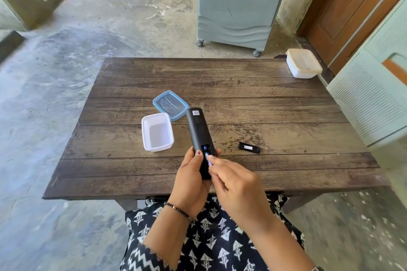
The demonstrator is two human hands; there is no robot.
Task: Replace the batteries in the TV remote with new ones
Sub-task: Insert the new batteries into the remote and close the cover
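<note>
A black TV remote (196, 126) lies face down in my left hand (191, 177), held above the near part of the wooden table (242, 86). Its battery compartment is uncovered, and a blue battery shows inside. My right hand (235, 182) pinches a blue-and-white battery (208, 158) with its fingertips, at the compartment's opening. The remote's black battery cover (249, 147) lies loose on the table to the right of the hands.
A white, empty plastic box (157, 132) sits left of the remote, its blue-rimmed lid (171, 105) behind it. A closed white container (303, 63) stands at the table's far right corner. An air cooler (237, 6) stands beyond the table, and a cabinet (374, 94) flanks the right.
</note>
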